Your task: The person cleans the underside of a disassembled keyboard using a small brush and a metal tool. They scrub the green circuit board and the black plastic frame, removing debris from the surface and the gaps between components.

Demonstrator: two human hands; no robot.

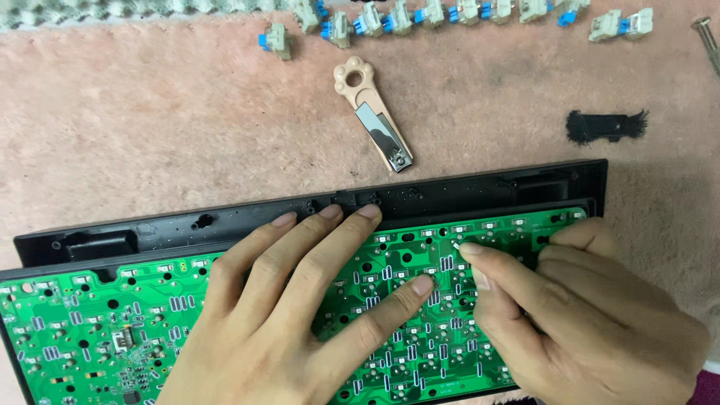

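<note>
On the pink fuzzy mat, a green keyboard circuit board lies in its black plastic case. Left hand presses flat, fingers spread; right hand pinches perhaps a tiny part, needing steady precision.

Circuit board cut by bottom edge; hands hide its middle

A fuzzy pink mat covers the surface. Near the middle of its far half lies a nail clipper with a peach paw-shaped handle, angled toward the near right. Along the far edge runs a row of beige key switches with blue stems, one switch lying apart to the left. Toward the right edge sits a black frayed fabric scrap. A metal rod shows at the far right corner.
</note>
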